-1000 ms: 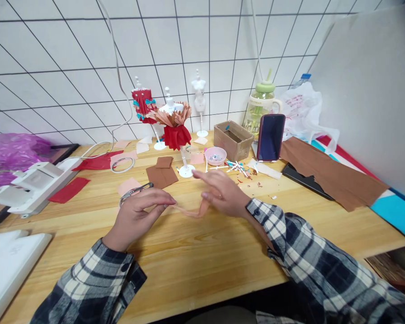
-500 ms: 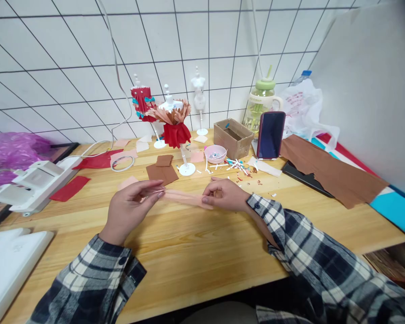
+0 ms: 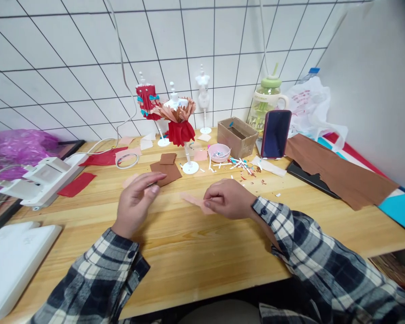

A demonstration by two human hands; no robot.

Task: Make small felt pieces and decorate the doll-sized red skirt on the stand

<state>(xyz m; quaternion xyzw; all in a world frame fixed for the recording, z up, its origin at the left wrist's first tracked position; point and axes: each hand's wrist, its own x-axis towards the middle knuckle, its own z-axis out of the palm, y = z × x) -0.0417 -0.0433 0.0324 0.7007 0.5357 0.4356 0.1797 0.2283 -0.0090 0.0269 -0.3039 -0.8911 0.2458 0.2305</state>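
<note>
My right hand [image 3: 229, 198] pinches a strip of pale pink crepe paper [image 3: 191, 199] above the table; the strip's left end hangs free and is blurred. To its left, my left hand [image 3: 135, 200] is raised with thumb and fingers apart and nothing visible between them. Just beyond the hands stands a small white dress-form mannequin [image 3: 173, 102] in a red skirt with a pink and brown petalled paper top. Brown paper squares [image 3: 165, 173] lie on the table near my left fingertips.
A second mannequin [image 3: 148, 101] wears a red dress with blue bows; a third [image 3: 203, 90] is bare. Behind my right hand are a pink bowl [image 3: 219, 157], paper scraps, a cardboard box [image 3: 245, 145] and a phone [image 3: 276, 134]. A power strip [image 3: 50, 180] sits left.
My left hand has let go of the pink paper strip and moved slightly away from it. The strip now hangs from my right hand only. The view has shifted slightly.
</note>
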